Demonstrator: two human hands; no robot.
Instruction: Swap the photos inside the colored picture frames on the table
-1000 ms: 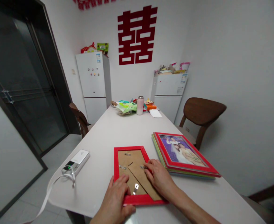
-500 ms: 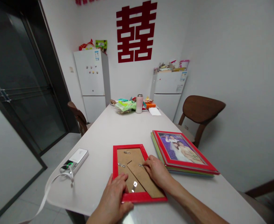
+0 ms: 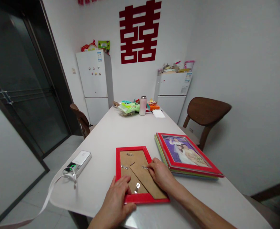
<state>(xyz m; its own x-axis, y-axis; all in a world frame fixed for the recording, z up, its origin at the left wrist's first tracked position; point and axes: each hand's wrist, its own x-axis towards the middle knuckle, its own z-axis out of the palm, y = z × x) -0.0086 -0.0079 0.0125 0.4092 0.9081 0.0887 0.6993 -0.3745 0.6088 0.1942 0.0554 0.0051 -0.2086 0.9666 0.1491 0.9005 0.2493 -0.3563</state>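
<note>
A red picture frame lies face down on the table, its brown backing board and slanted stand flap upward. Small metal clips sit around the board's edges. My left hand grips the frame's lower left corner, thumb along the near edge and fingers over the left side. At the right side, the fingertips of my right hand are pinched on a metal clip. Close by on the right is a stack of frames, topped by a red-framed photo.
A power bank with a white cable sits at the table's left edge. Farther back stand a pink bottle, a green package and an orange box. Wooden chairs flank the white table.
The view has shifted very slightly. Both hands keep nearly the same places on the frame, the right fingers still at the same clip.
</note>
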